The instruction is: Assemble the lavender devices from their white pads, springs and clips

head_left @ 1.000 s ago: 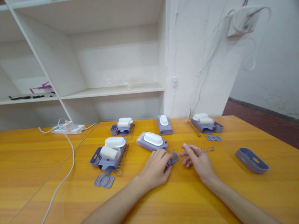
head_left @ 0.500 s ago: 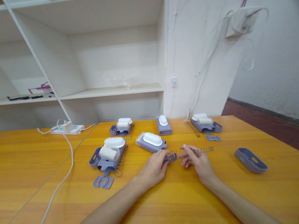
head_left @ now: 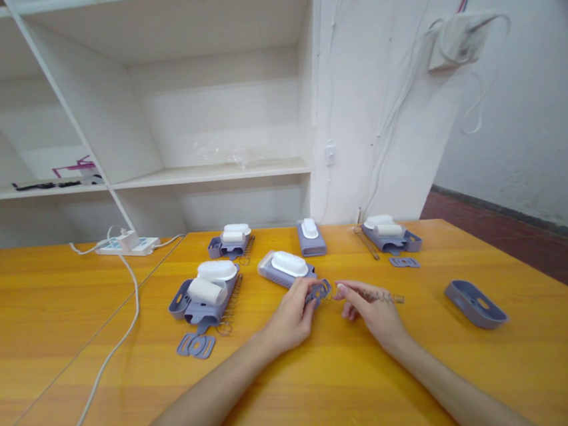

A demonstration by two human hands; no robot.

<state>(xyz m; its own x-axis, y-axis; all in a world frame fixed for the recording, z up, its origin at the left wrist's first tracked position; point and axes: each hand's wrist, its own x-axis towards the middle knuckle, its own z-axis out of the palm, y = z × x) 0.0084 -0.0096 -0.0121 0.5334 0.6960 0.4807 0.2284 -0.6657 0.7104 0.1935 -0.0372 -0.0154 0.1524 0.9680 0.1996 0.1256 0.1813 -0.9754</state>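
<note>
The slotted grey plate (head_left: pixel 322 291) was at the middle of the worktop (head_left: pixel 332 396), raised toward the near end of a grey housing (head_left: pixel 278 275) topped by a white oval piece (head_left: pixel 289 264). The left hand (head_left: pixel 293 312) had its thumb and fingers closed on one side of the plate, a grip that probably served to keep the slots uncovered and facing the other hand. The right hand (head_left: pixel 371 308) had thumb and forefinger brought together at the near end of a coil spring (head_left: pixel 390 298), the other fingers loosely curled; the rest of the coil ran back past the knuckles, seemingly to leave only its end loop exposed. Whether that loop touched the plate was too small to tell. Both forearms rested low over the worktop, likely for steadiness.

To the right, well apart, lay an open grey cap (head_left: pixel 476 304). To the left stood a parts set (head_left: pixel 206 294) with a white roll (head_left: pixel 208 291) on it, a second plate (head_left: pixel 196 346) just in front; such grouping perhaps kept matching pieces together. Farther back lay a power strip (head_left: pixel 129 245) below white shelves (head_left: pixel 210 173).
</note>
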